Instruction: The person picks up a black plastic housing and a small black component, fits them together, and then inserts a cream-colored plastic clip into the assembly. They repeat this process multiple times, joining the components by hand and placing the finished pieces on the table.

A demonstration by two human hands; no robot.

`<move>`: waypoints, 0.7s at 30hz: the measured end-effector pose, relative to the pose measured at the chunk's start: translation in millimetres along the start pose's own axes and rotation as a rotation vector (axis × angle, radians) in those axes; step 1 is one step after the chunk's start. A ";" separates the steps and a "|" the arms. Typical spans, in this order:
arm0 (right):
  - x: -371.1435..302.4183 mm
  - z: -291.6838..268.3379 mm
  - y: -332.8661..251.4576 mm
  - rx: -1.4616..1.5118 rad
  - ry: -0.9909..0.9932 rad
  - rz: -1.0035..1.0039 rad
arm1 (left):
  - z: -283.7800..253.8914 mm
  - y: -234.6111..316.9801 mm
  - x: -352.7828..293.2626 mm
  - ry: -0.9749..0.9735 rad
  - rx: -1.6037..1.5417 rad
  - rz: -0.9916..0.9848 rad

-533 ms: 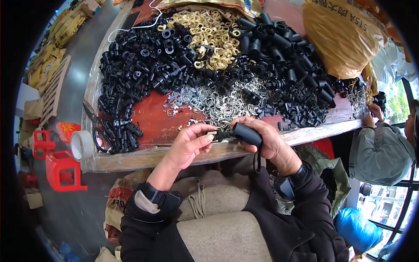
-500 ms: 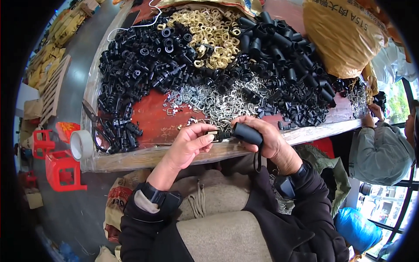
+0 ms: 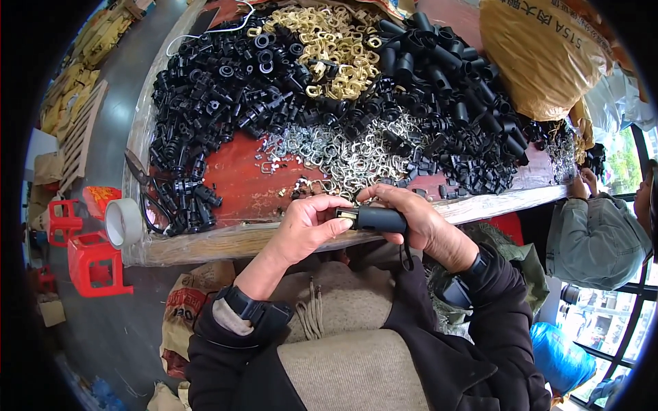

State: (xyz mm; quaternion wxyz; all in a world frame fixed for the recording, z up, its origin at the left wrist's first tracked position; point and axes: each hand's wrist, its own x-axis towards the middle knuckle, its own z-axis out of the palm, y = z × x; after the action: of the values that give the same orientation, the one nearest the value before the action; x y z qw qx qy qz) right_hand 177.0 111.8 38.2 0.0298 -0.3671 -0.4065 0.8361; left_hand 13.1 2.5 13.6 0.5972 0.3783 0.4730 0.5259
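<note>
Over the table's near edge, my right hand point(image 3: 426, 225) is closed round a short black plastic tube point(image 3: 382, 219) with a thin dark loop hanging by it. The tube lies nearly level, its open end toward the left. My left hand point(image 3: 305, 229) pinches a small black part with a brass-coloured piece point(image 3: 347, 215) between thumb and fingers. That part meets the tube's left end; how far it goes inside is hidden. Just beyond my hands lie loose silver metal clips point(image 3: 363, 157).
Black plastic fittings point(image 3: 212, 103), brass-coloured loops point(image 3: 336, 48) and black tubes point(image 3: 473, 96) are heaped on the red table point(image 3: 240, 175). Pliers point(image 3: 137, 166) and a tape roll point(image 3: 124, 223) sit at the left corner. A co-worker's sleeve point(image 3: 596, 233) is at the right.
The tube has swung level in my right hand. My two hands have come together, and the small part now meets the tube's end, where a gap was before.
</note>
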 end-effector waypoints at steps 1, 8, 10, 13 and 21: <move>0.5 3.2 1.2 0.055 0.031 0.035 | -1.1 -1.1 -0.4 0.006 -0.026 -0.024; -3.5 9.8 7.6 0.313 0.060 0.195 | -3.3 -2.9 -4.0 0.018 -0.067 -0.014; -4.7 10.2 11.6 0.350 0.001 0.189 | -0.3 -2.5 -6.9 0.037 0.049 0.136; -6.4 11.4 16.4 0.377 -0.037 0.187 | 1.2 5.1 -9.0 0.036 0.047 0.119; -12.0 14.0 24.6 0.524 -0.133 0.159 | 1.7 11.1 -13.9 0.049 -0.113 -0.093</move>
State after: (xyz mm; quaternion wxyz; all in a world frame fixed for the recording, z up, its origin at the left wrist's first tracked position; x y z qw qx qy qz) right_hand 183.0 81.9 33.6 0.0312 -0.3221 -0.1475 0.9346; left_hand 11.7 -9.4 26.9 0.6297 0.3084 0.4743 0.5325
